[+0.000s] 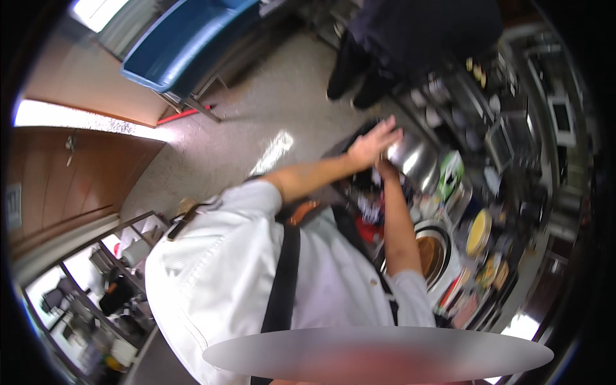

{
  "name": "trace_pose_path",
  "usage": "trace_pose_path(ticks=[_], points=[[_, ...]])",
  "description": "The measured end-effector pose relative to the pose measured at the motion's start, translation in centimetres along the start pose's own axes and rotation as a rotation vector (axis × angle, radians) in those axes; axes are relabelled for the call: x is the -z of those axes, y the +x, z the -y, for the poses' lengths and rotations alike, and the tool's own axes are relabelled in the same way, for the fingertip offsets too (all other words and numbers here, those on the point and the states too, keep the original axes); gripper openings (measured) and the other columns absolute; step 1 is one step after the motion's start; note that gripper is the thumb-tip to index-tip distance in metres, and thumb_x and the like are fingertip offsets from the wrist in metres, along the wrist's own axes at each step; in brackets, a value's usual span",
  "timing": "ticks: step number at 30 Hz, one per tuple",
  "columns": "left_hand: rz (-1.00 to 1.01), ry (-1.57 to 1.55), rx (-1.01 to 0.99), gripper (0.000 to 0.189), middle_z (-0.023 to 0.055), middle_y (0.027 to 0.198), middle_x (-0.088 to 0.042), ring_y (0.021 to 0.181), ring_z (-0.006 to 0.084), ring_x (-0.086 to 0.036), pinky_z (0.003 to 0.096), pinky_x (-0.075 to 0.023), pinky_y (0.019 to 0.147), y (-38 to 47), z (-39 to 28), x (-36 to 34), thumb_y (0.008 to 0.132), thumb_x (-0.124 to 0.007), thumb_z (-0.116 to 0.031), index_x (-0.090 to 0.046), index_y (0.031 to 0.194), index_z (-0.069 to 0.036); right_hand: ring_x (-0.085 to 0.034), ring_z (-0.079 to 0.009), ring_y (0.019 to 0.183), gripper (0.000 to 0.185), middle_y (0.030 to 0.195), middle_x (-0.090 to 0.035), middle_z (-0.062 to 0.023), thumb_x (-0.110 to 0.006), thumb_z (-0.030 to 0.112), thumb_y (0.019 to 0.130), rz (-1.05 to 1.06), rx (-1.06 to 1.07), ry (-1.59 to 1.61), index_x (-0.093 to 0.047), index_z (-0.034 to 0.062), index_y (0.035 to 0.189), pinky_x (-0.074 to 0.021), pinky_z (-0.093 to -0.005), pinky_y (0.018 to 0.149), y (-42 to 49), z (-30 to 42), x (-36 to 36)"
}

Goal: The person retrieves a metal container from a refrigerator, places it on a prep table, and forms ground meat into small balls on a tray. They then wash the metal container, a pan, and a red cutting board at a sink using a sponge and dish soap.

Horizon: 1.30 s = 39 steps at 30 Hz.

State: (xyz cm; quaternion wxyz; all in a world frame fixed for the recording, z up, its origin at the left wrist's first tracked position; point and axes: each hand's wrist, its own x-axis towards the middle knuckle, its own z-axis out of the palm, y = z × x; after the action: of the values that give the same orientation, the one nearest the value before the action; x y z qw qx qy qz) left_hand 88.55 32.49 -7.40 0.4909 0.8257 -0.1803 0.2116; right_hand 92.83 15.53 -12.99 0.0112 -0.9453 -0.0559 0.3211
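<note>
My left hand (375, 145) is stretched out with its fingers apart, beside the left rim of a shiny metal bowl (415, 161). Blur hides whether the fingertips touch the bowl. My right hand (385, 168) is just below the left one, close to the same side of the bowl; it is shadowed and its fingers are not clear. A green and white plastic package (451, 174) lies right of the bowl. Nearer my right forearm stands a round container (431, 255) with brown contents. A round yellow-topped tub (479, 232) is farther right.
A person in dark clothes (365, 72) stands ahead, beyond the bowl. A blue basin (180, 48) on metal legs is at the upper left, with a red bar (185, 114) on the floor beneath. Shelving (86, 284) stands at the lower left, crowded counters at the right.
</note>
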Motion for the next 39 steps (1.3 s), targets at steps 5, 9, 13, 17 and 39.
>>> trace_pose_path(ticks=[5, 9, 13, 17, 39], points=[[-0.121, -0.258, 0.281, 0.073, 0.0165, 0.167, -0.016, 0.135, 0.0425, -0.047, 0.0454, -0.0493, 0.103, 2.2, 3.3, -0.5, 0.088, -0.052, -0.002, -0.037, 0.156, -0.025, -0.049, -0.0348, 0.132, 0.044, 0.138, -0.053, -0.0158, -0.058, 0.024, 0.092, -0.777, 0.201, -0.117, -0.052, 0.0055, 0.132, -0.047, -0.047, 0.101, -1.7, 0.9, -4.2], [-0.145, -0.128, 0.467, 0.086, 0.0295, 0.156, -0.033, 0.135, 0.0468, -0.047, 0.0442, -0.0404, 0.112, 1.7, 8.5, -2.5, 0.08, -0.048, 0.005, -0.021, 0.16, -0.011, -0.05, -0.0353, 0.131, 0.051, 0.138, -0.055, -0.0192, -0.06, 0.025, 0.091, -0.795, 0.039, -0.046, -0.051, -0.0002, 0.135, -0.0408, -0.0476, 0.107, -3.2, 1.1, -6.9], [-0.13, -0.673, 1.392, 0.063, 0.0224, 0.14, -0.05, 0.117, 0.038, -0.063, 0.0512, -0.0554, 0.093, -1.4, 12.5, -0.8, 0.089, -0.052, -0.007, -0.036, 0.149, -0.01, -0.059, -0.0411, 0.113, 0.061, 0.126, -0.059, -0.0232, -0.061, 0.043, 0.096, -0.913, -0.568, 0.653, -0.053, -0.0075, 0.129, -0.0443, -0.0491, 0.102, -2.6, 2.9, -7.6], [-0.178, -0.941, 1.57, 0.059, 0.0161, 0.117, -0.067, 0.097, 0.0314, -0.072, 0.0494, -0.0621, 0.078, -2.6, 14.8, 6.2, 0.087, -0.055, -0.007, -0.041, 0.144, -0.012, -0.069, -0.0377, 0.102, 0.07, 0.135, -0.057, -0.0227, -0.06, 0.056, 0.095, 0.028, -0.229, 1.778, -0.046, 0.0067, 0.142, -0.0579, -0.0466, 0.083, 0.1, 7.1, -6.3], [-1.186, 1.055, 1.123, 0.084, 0.0255, 0.129, -0.049, 0.127, 0.0391, -0.047, 0.0482, -0.0375, 0.108, -10.4, 25.3, 60.0, 0.076, -0.081, -0.043, -0.044, 0.136, 0.003, -0.073, -0.0264, 0.084, 0.026, 0.107, -0.072, -0.0132, -0.053, 0.009, 0.091, 0.612, 0.192, 2.032, -0.062, -0.0016, 0.113, -0.0652, -0.0362, 0.067, 20.2, 38.1, 9.7]])
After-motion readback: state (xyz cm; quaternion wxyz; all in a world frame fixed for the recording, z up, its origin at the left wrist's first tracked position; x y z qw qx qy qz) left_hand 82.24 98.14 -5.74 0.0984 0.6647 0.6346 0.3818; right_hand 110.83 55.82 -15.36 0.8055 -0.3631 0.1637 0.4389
